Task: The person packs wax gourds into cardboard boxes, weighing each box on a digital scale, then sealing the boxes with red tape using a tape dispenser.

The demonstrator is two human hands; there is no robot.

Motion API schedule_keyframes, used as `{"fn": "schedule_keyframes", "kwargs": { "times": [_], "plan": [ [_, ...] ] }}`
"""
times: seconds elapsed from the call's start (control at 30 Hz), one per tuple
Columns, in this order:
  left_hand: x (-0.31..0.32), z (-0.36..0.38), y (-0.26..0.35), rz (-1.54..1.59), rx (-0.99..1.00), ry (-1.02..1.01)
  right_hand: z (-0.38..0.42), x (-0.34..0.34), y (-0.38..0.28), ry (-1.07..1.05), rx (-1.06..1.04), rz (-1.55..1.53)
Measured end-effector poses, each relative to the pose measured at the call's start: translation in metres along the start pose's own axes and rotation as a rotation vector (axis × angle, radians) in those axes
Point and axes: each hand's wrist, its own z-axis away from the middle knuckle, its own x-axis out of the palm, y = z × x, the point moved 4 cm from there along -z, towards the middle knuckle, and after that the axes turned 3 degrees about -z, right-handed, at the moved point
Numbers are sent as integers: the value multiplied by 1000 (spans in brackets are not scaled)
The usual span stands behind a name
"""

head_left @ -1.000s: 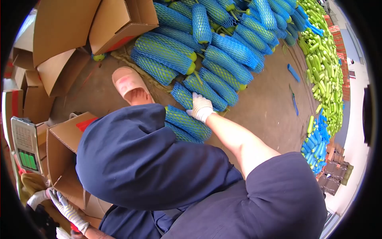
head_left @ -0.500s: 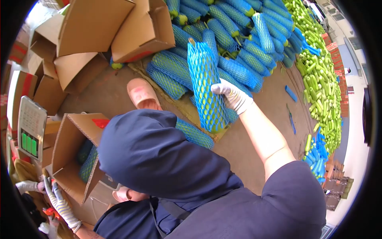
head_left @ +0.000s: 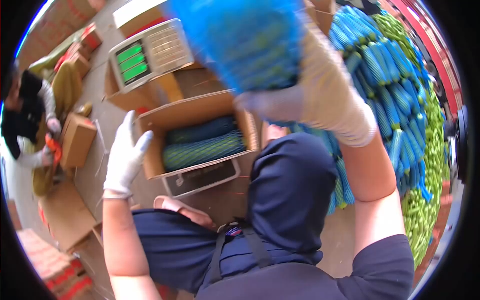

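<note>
My right hand (head_left: 325,95), in a white glove, grips a long green gourd in a blue foam net (head_left: 250,45). It is raised close to the camera and smeared by motion. Below and to its left is a cardboard box (head_left: 185,107) with its top open. Two netted gourds (head_left: 205,150) lie side by side in the box. My left hand (head_left: 123,155), also gloved, hovers at the box's left side with thumb and fingers spread and nothing in it. Under the box shows the platform of a scale (head_left: 202,179).
Behind the box stands the scale's display (head_left: 132,62), lit green. Many netted gourds (head_left: 395,100) are heaped at right, beside a pile of bare green gourds (head_left: 425,215). At left, a co-worker (head_left: 30,110) handles an orange tool (head_left: 53,148) beside a small carton (head_left: 78,140).
My view has turned left, from the gourd heap to the box. The right hand has carried the netted gourd from the heap up near the box. My left hand remains open beside the box.
</note>
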Motion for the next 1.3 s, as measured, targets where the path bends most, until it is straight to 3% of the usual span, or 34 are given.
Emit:
{"fn": "schedule_keyframes", "kwargs": {
  "times": [0.07, 0.1, 0.17, 0.27, 0.4, 0.53, 0.77, 1.0, 1.1, 1.2, 1.3],
  "plan": [
    [3, -1, -3, -12, -55, -86, -23, 55, 2, -85, -317, 305],
    [1, -2, -5, -25, -107, -158, -29, 84, 22, -164, -325, 364],
    [18, -6, -42, 26, 4, -193, -33, 126, 56, -365, -221, 503],
    [16, 1, -37, 78, -132, -273, -34, 156, 105, -574, -12, 747],
    [21, 4, -31, 51, -109, -255, -23, 184, 144, -500, -85, 1020],
    [20, 3, -29, -6, -132, -301, -23, 178, 137, -663, 16, 956],
    [16, 4, -21, -112, -96, -253, -46, 146, 133, -627, 45, 805],
    [15, 8, -22, -254, -64, -182, -47, 204, 143, -788, -11, 777],
    [14, 7, -16, -209, -14, -121, -47, 239, 169, -934, 118, 965],
    [13, 7, -7, -259, -137, -184, -45, 275, 199, -864, 299, 960],
    [10, 3, -9, -155, -99, -137, -52, 282, 206, -869, 297, 901]
  ]
}}
